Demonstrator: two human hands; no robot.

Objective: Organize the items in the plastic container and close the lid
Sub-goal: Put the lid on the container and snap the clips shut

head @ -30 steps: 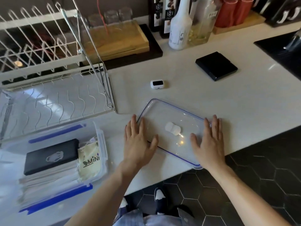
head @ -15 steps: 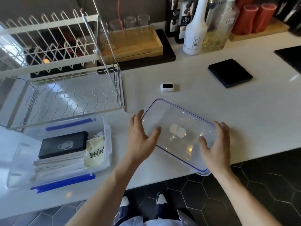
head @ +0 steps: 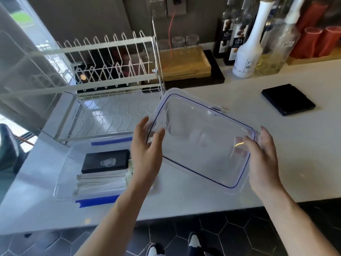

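Both hands, left hand [head: 145, 148] and right hand [head: 262, 156], have fingers clamped on the clear lid [head: 201, 139], raised right of the plastic container [head: 96, 169]; inside, a black box [head: 106, 160] and seemingly stacked packets [head: 101, 182]; dish rack [head: 110, 100] behind

The open plastic container [head: 70, 163] sits unobstructed from above on the table [head: 295, 163], hemmed behind by the dish rack [head: 110, 100], while the left hand [head: 145, 154] and the raised lid [head: 201, 139] fill the air just to its right.
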